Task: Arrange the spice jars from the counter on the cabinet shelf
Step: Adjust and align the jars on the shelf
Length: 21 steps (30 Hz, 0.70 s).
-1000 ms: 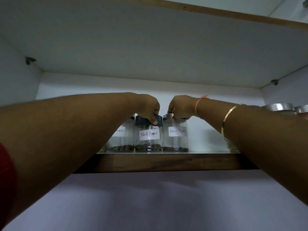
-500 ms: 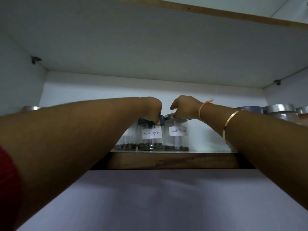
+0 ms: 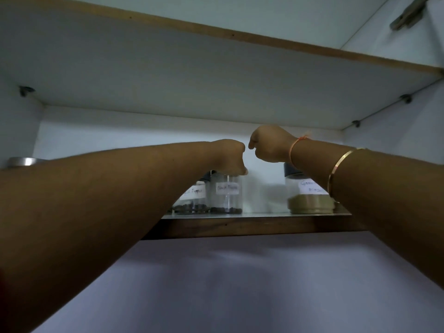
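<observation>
Two clear jars labelled black pepper stand on the cabinet shelf (image 3: 240,224). My left arm partly hides the left jar (image 3: 193,199), which has a dark lid. My left hand (image 3: 230,157) is curled down over the top of the right jar (image 3: 227,197), hiding its lid. My right hand (image 3: 269,145) hangs above the shelf just right of the left hand, fingers curled in, with nothing visible in it. A dark-lidded jar of greenish-brown powder (image 3: 310,198) stands farther right, behind my right wrist.
A steel lid (image 3: 21,161) shows at the far left behind my left arm. The upper shelf's underside (image 3: 192,75) is close above the hands. A door hinge (image 3: 408,13) sits at the top right. A gap lies between the pepper jars and the powder jar.
My right hand has come off the right black pepper jar and risen. My left hand has shifted from the dark-lidded jar onto that right jar. The powder jar is now in view.
</observation>
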### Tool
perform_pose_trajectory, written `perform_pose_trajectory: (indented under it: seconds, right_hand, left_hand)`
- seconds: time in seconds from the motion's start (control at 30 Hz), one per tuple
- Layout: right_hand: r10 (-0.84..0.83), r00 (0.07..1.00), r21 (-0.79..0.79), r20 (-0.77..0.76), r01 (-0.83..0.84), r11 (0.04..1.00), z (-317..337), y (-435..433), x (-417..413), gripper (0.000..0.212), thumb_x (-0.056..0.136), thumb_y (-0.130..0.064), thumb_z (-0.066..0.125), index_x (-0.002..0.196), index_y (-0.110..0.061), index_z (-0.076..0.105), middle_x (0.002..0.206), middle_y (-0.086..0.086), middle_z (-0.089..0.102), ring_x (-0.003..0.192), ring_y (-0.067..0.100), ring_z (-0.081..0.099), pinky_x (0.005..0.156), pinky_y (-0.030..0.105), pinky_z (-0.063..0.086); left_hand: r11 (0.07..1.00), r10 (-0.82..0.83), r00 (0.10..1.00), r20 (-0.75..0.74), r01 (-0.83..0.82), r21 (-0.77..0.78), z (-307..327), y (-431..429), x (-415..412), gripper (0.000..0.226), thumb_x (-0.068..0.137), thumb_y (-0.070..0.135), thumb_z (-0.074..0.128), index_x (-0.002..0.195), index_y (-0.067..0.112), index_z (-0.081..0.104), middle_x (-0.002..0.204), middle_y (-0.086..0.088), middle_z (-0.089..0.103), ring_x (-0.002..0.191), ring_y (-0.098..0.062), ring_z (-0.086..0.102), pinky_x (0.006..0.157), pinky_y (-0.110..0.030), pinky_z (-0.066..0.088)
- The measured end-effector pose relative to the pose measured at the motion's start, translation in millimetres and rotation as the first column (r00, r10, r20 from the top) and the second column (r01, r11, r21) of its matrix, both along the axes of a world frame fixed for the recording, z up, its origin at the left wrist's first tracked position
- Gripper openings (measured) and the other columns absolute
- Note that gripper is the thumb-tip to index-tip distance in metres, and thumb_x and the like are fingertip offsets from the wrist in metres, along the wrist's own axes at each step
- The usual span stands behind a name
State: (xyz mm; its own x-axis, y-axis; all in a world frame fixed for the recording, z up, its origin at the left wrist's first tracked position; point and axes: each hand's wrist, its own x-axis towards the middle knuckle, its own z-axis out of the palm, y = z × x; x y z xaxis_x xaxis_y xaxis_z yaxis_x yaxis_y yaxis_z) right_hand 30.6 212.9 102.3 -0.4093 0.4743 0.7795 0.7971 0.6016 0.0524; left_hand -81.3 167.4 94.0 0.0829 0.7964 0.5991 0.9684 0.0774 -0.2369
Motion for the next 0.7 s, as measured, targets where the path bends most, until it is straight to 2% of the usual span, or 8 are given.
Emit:
perform_pose_trajectory:
  seconds: [0.07, 0.2, 0.4, 0.7]
  right_hand:
    - [-0.027, 1.000, 0.002, 0.002, 0.027, 1.000, 0, -4, 17, 0.033, 0.090, -0.001, 0.045, 0.116, 0.003, 0.064, 0.120, 0.021, 0.064, 0.111, 0.034, 0.060, 0.096, 0.041, 0.049]
    - [-0.079, 0.997, 0.020, -0.010, 0.079, 0.997, 1, -11, 54, 0.032, 0.091, -0.003, 0.045, 0.117, 0.000, 0.064, 0.120, 0.018, 0.064, 0.111, 0.034, 0.058, 0.097, 0.039, 0.047]
    - [-0.130, 0.991, -0.003, -0.009, 0.130, 0.991, 1, -14, 101, 0.033, 0.092, -0.002, 0.043, 0.117, 0.001, 0.064, 0.122, 0.018, 0.063, 0.114, 0.033, 0.057, 0.099, 0.041, 0.045]
    - [-0.176, 0.984, -0.072, 0.012, 0.176, 0.982, -4, -1, 148, 0.034, 0.091, 0.001, 0.043, 0.120, 0.004, 0.061, 0.123, 0.020, 0.062, 0.114, 0.033, 0.058, 0.099, 0.041, 0.047]
  left_hand:
    - [1.000, -0.031, 0.999, 0.007, 0.031, 0.002, 0, 0, 16, 0.054, 0.093, 0.034, 0.053, 0.137, 0.005, 0.040, 0.135, -0.011, 0.054, 0.124, -0.025, 0.049, 0.100, -0.033, 0.039]
    - [0.994, -0.106, 0.994, -0.011, 0.106, 0.039, 0, -1, 48, 0.058, 0.095, 0.033, 0.050, 0.143, 0.007, 0.032, 0.146, -0.009, 0.041, 0.132, -0.025, 0.040, 0.104, -0.031, 0.034]
    - [0.981, -0.183, 0.983, -0.024, 0.184, 0.058, 1, 3, 91, 0.056, 0.095, 0.029, 0.049, 0.144, 0.008, 0.031, 0.148, -0.007, 0.038, 0.134, -0.024, 0.037, 0.105, -0.030, 0.032]
    - [0.985, -0.159, 0.985, -0.063, 0.163, 0.061, 2, 18, 135, 0.054, 0.096, 0.029, 0.050, 0.143, 0.008, 0.034, 0.146, -0.009, 0.041, 0.132, -0.026, 0.040, 0.107, -0.034, 0.035]
